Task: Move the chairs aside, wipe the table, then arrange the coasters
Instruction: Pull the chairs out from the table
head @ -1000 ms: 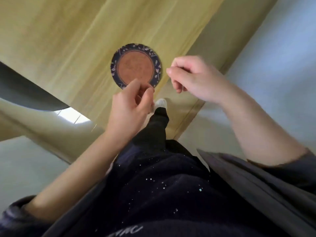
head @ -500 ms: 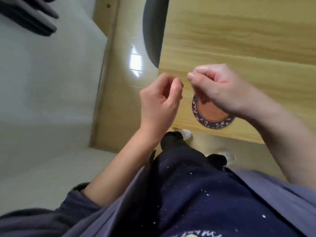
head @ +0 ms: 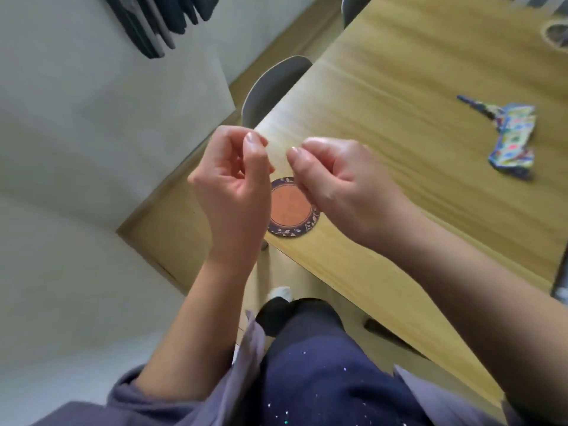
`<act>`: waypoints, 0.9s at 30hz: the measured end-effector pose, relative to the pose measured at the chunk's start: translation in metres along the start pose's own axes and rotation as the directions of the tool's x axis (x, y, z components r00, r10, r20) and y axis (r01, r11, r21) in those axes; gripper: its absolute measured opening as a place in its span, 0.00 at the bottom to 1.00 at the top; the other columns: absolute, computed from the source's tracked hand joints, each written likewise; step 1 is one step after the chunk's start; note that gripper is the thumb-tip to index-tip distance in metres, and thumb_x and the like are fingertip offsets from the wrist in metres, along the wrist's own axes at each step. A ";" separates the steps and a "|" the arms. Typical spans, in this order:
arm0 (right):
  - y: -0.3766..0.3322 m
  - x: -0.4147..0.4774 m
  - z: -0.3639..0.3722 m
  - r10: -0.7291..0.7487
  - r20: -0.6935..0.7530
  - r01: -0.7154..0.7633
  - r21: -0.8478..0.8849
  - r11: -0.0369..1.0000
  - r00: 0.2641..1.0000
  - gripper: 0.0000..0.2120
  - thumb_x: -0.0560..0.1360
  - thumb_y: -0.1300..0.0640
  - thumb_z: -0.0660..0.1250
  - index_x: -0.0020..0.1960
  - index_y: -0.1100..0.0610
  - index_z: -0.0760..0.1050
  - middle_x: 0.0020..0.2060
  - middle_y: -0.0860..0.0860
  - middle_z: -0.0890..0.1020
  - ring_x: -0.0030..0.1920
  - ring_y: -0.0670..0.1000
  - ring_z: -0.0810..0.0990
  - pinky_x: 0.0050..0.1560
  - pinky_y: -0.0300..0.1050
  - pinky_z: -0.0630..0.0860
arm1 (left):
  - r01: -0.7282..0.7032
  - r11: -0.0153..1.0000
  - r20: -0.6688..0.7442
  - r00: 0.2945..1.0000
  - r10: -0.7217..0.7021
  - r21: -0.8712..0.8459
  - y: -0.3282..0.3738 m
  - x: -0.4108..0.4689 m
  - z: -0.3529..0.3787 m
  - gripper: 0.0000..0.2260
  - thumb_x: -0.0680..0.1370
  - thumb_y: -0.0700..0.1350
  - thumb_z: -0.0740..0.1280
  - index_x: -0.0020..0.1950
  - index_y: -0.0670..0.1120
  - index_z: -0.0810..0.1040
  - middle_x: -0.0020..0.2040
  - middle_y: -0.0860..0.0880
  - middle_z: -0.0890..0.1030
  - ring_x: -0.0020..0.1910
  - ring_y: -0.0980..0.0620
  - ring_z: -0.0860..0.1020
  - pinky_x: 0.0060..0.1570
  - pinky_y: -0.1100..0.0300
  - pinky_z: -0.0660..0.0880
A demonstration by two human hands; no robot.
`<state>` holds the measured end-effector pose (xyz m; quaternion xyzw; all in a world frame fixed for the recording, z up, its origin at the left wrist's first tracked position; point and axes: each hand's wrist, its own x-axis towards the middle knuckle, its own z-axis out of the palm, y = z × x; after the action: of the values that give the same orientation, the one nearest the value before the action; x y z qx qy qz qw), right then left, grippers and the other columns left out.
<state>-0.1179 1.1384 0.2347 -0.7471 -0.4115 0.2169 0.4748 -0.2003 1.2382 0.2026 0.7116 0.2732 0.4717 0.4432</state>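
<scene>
**At the table corner: both hands curled above the coaster**

Nearest to you, your left hand [head: 233, 186] and right hand [head: 341, 182] are hovering side by side above the corner of the table [head: 399, 87]. Each is curling its fingers in, with the thumb tip close to the forefinger. Nothing is showing in either one, so you are carrying no coaster now.

Just beneath and between them, the coaster [head: 289, 210] is lying flat on the wood, near the corner and close to both edges. Your hands are hiding part of its rim.

Judging by this, you are working through the arranging step. If this coaster is needing a correction, try flattening your fingertips on it and sliding it instead of picking at its thin rim. Be steering it inward, because a nudge to your left could be tipping it over the edge.

Past your left hand, a grey chair [head: 273, 84] is sitting with its seat tucked under the table's left side. The gap between table and wall [head: 92, 118] is looking tight there, and a second chair [head: 353, 7] is showing farther along. To your right, bare wood is giving you wide room for reaching.

Farther across, a folded patterned cloth [head: 513, 139] is lying well apart from the coaster. Beyond it sits a round thing [head: 558, 32], possibly another coaster but too blurred to tell.
</scene>
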 end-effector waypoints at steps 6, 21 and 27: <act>-0.011 -0.025 -0.049 -0.139 0.078 0.145 -0.081 0.986 0.987 0.21 0.81 0.51 0.59 0.30 0.51 0.63 0.22 0.45 0.66 0.26 0.47 0.65 0.29 0.49 0.63 | 0.021 0.999 -0.193 0.981 -0.011 0.046 0.048 -0.024 0.028 0.11 0.77 0.41 0.59 0.35 0.49 0.74 0.26 0.50 0.74 0.25 0.48 0.72 0.30 0.55 0.70; 0.100 -0.158 -0.219 -0.629 0.000 0.493 -0.622 0.608 0.777 0.16 0.74 0.54 0.65 0.34 0.54 0.59 0.22 0.50 0.67 0.23 0.54 0.57 0.32 0.35 0.43 | 0.122 0.888 -0.278 0.961 0.006 0.443 0.140 -0.207 0.171 0.10 0.77 0.45 0.60 0.38 0.45 0.76 0.29 0.48 0.78 0.29 0.48 0.76 0.32 0.50 0.74; 0.146 -0.273 -0.286 -0.622 0.178 0.587 -0.596 0.548 0.762 0.09 0.75 0.52 0.59 0.40 0.55 0.73 0.32 0.51 0.77 0.29 0.56 0.76 0.31 0.40 0.53 | 0.238 0.711 -0.251 0.964 -0.090 0.661 0.196 -0.360 0.221 0.03 0.76 0.46 0.63 0.47 0.50 0.75 0.34 0.55 0.77 0.34 0.54 0.77 0.34 0.55 0.75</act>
<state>-0.0085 0.7317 0.2169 -0.6773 -0.6772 -0.1279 0.2576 -0.1506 0.7752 0.1864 0.7463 0.5334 0.3649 0.1593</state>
